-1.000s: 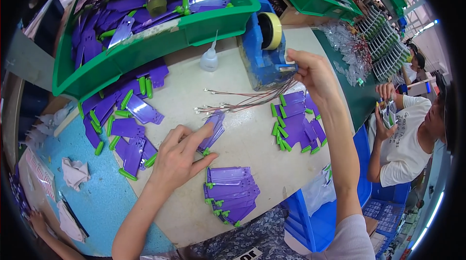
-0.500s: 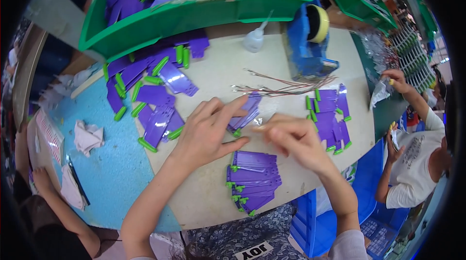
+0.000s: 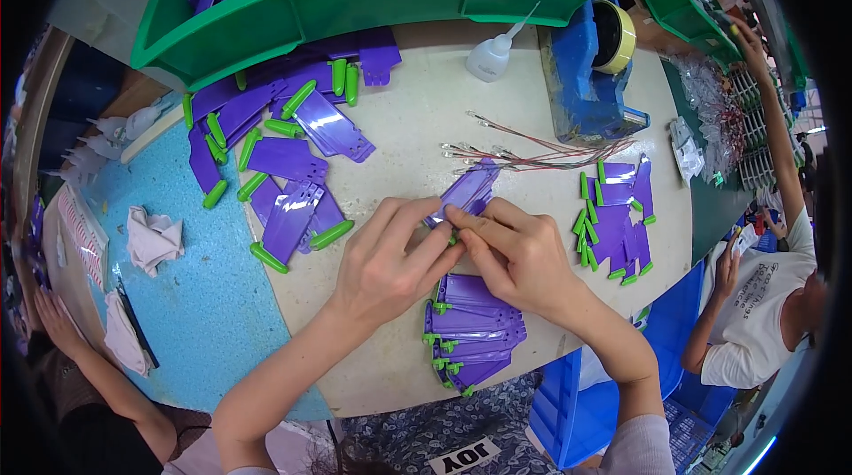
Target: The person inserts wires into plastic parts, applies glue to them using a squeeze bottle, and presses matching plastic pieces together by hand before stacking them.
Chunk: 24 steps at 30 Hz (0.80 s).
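A flat purple plastic piece point(image 3: 475, 184) lies at a slant in the middle of the table, perhaps on another like it. My left hand point(image 3: 386, 253) is closed on its lower left end, fingertips bent against it. Thumb and index finger of my right hand point(image 3: 524, 258) are pinched at the same end, where a bit of green shows between the fingertips. Whatever small part they may hold there is hidden. Just below my hands, a fanned stack of purple pieces point(image 3: 479, 320) with small green ends lies near the table's front edge.
Thin red and black wires point(image 3: 524, 154) lie beyond my hands, before a white dropper bottle point(image 3: 488, 60) and a blue tape dispenser point(image 3: 577, 85). Purple pieces lie left point(image 3: 293, 222) and right point(image 3: 612, 231). A green bin point(image 3: 382, 9) spans the back; co-workers sit at both sides.
My right hand has moved left and now meets my left hand at the purple piece. My left hand's fingers have curled in. At right, a co-worker's arm has reached farther back.
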Motion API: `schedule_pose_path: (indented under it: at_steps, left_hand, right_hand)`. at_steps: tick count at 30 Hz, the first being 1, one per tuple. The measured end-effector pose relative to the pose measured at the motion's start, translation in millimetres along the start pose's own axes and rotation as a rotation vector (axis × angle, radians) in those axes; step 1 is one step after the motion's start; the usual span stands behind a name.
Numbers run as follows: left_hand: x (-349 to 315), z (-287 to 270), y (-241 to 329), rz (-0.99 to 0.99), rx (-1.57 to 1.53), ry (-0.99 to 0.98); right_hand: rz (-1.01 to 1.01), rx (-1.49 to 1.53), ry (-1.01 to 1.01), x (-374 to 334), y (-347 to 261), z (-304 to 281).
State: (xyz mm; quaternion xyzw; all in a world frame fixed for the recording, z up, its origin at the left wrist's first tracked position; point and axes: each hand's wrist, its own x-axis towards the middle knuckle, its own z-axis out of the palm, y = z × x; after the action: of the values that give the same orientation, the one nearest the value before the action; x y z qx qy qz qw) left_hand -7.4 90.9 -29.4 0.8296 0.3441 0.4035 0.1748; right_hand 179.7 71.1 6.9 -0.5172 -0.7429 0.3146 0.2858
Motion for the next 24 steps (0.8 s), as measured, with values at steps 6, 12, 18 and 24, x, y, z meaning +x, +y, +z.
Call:
schedule_pose_path:
  at_steps: [6,12,18,24]
  left_hand:
    - [5.9,-0.9,4.5,-0.016,0.082,-0.058]
    - [7.9,0.0,3.0,-0.112,-0.009,-0.145]
    - [7.8,-12.6,1.9,-0.099,0.063,0.002]
    - [-11.0,-16.0,14.7,0.023,-0.207,-0.227]
  right_hand:
    - [0.010,-0.284,0.402,33.8,6.3,-32.9]
    - [-0.162,-0.185,0.145,44.1,17.8,-27.7]
    - [-0.331,-0.139,0.264,48.2,0.6,-30.4]
    - [-0.171,-0.235,0.170,37.5,-2.8,-26.2]
